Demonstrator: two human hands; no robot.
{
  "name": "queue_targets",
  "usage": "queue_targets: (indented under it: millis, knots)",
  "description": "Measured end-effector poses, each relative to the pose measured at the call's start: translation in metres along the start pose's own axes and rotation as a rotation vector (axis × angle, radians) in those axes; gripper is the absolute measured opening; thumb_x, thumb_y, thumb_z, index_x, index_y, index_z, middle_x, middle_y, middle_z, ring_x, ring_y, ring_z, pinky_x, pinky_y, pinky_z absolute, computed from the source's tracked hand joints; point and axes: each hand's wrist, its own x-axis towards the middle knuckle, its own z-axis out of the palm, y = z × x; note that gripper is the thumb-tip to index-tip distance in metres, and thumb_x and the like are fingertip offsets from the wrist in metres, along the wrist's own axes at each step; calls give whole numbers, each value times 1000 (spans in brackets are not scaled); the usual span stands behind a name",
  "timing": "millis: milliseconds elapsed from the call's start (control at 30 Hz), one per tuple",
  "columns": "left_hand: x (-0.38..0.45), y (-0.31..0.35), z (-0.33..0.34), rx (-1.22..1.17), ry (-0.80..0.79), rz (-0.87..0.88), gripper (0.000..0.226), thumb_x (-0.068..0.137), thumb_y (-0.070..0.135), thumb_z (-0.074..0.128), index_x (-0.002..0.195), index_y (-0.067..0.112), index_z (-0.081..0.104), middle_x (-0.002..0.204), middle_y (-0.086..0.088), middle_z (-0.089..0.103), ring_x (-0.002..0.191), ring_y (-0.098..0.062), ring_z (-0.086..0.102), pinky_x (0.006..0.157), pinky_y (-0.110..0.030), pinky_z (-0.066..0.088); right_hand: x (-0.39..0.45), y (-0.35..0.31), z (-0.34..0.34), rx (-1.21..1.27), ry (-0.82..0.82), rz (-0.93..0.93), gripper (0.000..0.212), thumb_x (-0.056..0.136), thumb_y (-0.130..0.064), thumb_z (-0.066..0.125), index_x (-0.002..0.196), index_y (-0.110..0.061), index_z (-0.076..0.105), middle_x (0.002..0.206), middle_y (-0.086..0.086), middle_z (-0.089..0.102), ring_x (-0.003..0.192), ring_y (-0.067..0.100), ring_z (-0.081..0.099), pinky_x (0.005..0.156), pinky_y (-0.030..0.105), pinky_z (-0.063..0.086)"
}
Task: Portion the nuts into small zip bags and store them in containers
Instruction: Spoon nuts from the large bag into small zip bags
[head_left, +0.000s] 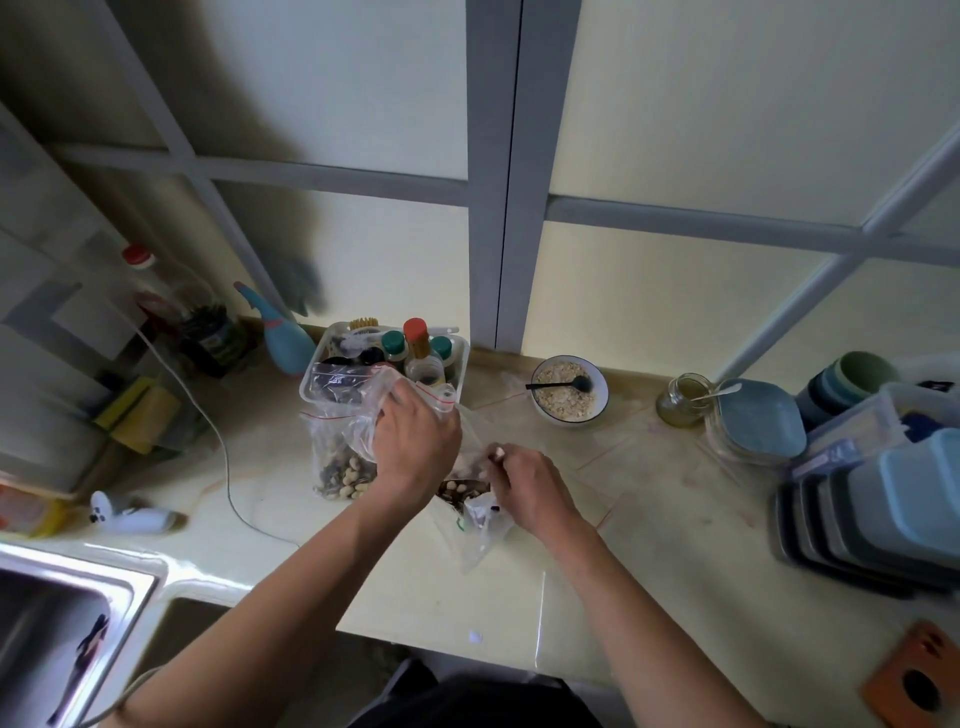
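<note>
A large clear zip bag (340, 457) with a red seal strip stands on the cream counter, its bottom filled with mixed nuts and seeds. My left hand (415, 441) grips the crumpled top of a clear bag beside it. To the right, a smaller zip bag (467, 525) with some nuts in it lies on the counter. My right hand (527, 483) pinches the upper edge of that small bag. A stack of lidded grey and blue containers (878, 525) sits at the right edge of the counter.
A clear bin of bottles (384, 358) stands behind the bags. A bowl of oats with a black spoon (569, 392), a glass jar (683, 400) and blue plates (758, 421) lie to the right. A steel sink (67, 618) is at lower left, and a white cable (218, 452) crosses the counter.
</note>
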Motion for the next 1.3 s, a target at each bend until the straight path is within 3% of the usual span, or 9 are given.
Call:
queue_targets:
  millis: [133,200,333,433,533,800,967,1100,1300]
  knots:
    - [-2,-15,10,-15,-30,12,60,94,35,57,136,-1,33,131,-24,51,119,-38,52,98,-44,44,2,3,1,129,97,295,34,104,-26,53,75,-10,57,68,9,62,62,28,57,58,31,35]
    - [-10,-23,19,-8,-60,21,60,94,34,58,136,0,32,130,-24,52,116,-38,53,96,-44,46,-3,10,12,244,155,481,36,103,-27,53,72,-8,55,68,7,66,62,28,60,58,33,41]
    - [-34,-41,41,66,-135,33,59,97,39,51,140,3,33,137,-22,54,122,-35,54,98,-41,45,-13,23,34,465,148,768,32,100,-31,53,80,-13,71,68,4,74,69,23,73,72,38,60]
    - [-49,-59,59,90,-196,64,75,95,39,53,151,2,18,155,-23,35,144,-34,35,110,-42,38,-22,27,44,793,170,919,26,100,-21,55,89,-9,75,66,10,75,64,26,75,63,35,62]
    - [-57,-77,72,155,-288,62,84,91,45,56,151,6,13,154,-19,37,140,-34,39,106,-46,40,-32,32,49,1041,220,1012,25,102,-12,52,94,0,73,76,21,75,66,31,74,51,27,54]
    - [-46,-94,78,249,-355,10,78,85,36,67,144,7,27,121,-6,61,106,-25,62,83,-36,48,-30,30,17,972,268,943,31,103,-18,48,89,-4,71,67,16,73,63,29,72,51,26,50]
    - [-32,-94,85,-48,-492,-68,67,89,31,68,143,14,32,128,-5,53,116,-28,58,89,-31,46,-26,16,-17,860,283,871,33,99,-19,48,81,-7,73,61,11,71,60,26,73,57,29,52]
    - [-23,-82,87,-113,-410,92,61,80,19,79,128,6,44,110,-4,50,96,-16,49,73,-10,33,-22,2,-39,699,227,785,32,96,-23,50,76,-13,73,62,6,73,61,21,73,70,37,60]
    - [-13,-80,93,-170,-350,245,54,76,24,84,114,14,47,94,3,53,74,-10,51,54,-12,38,-20,-17,-59,609,158,571,28,102,-27,54,87,-17,74,67,2,74,62,14,72,63,26,56]
